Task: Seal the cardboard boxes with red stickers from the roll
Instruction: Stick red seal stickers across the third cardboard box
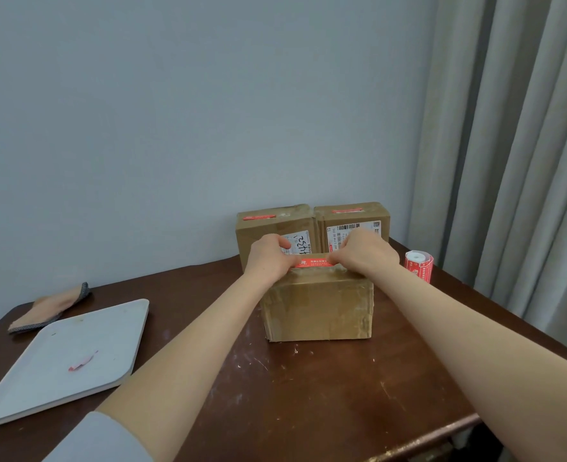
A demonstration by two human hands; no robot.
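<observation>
Head view. Centre of frame: the left hand (pixel 269 258) and right hand (pixel 365 251) meet over the top of the near box (pixel 318 308), each pinching one end of a red sticker (pixel 313 262) stretched between them along the box's top far edge. Fingers narrow, closed on the sticker ends.

Behind, two more boxes (pixel 312 230) stand side by side, each with a red strip on its top. The roll (pixel 418 264) stands upright at right of centre on the counter (pixel 308 388).

Risk, as I judge it: uneven pull could lay the sticker crooked or creased; old glossy tape may weaken adhesion.

Near box: brown cardboard, dented, wrapped in wrinkled tape. Counter: dark wood, scratched and paint-flecked. Lower left, a smooth pale rounded-square tray (pixel 115 328) holds a pink scrap (pixel 83 361).
</observation>
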